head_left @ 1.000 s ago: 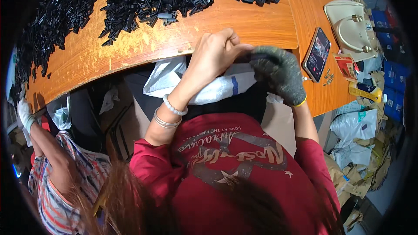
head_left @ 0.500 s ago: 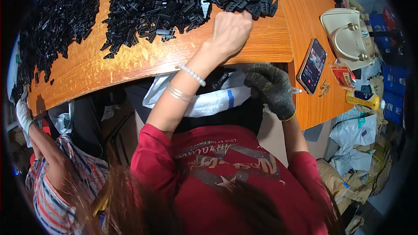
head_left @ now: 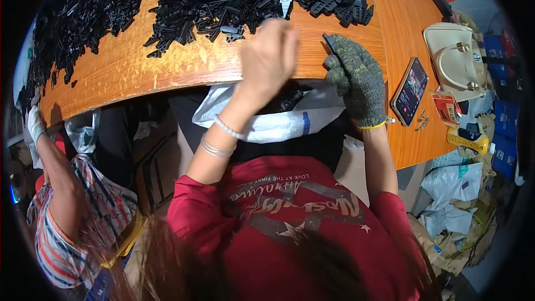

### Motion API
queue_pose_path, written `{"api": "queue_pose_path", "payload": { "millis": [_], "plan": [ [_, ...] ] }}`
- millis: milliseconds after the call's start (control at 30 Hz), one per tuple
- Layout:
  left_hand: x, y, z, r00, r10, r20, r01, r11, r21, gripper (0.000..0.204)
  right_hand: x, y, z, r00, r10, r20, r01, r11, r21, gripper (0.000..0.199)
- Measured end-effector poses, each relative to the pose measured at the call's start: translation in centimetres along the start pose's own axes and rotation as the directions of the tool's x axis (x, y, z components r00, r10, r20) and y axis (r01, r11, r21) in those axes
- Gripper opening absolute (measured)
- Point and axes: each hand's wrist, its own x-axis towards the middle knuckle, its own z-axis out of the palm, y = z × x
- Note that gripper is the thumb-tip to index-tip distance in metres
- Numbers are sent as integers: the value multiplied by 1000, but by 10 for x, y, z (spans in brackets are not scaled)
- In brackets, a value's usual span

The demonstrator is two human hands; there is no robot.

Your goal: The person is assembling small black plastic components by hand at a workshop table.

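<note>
— Head view: right hand, gloved, has risen from over the bag to the worktop's near edge; left hand has drawn back from the main heap.

— State of the hands?

— Right: thumb and fingers pinching one black part, tip outward, above the worktop. Left: bare, fingers curled, motion-blurred; cannot tell whether it holds anything.

— Progress?

— Judged by where things lie: dark pieces inside the bag suggest a portion done. Main heap and left heap remain large; much appears left.
</note>
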Motion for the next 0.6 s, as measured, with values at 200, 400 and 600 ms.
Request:
{"api": "queue_pose_path", "payload": {
  "millis": [200,400,600],
  "plan": [
    [22,-20,-16,993,-120,-10,112,892,438,31,-9,1,8,845,494,205,-513,640,572,34],
    [1,-12,-24,996,-84,8,77,947,311,19,-10,2,3,951,273,145,-303,913,274,26],
    [-11,-7,-10,933,123,340,-175,976,128,15,9,-23,-11,732,621,282,-672,588,449,26]
  ]
}}
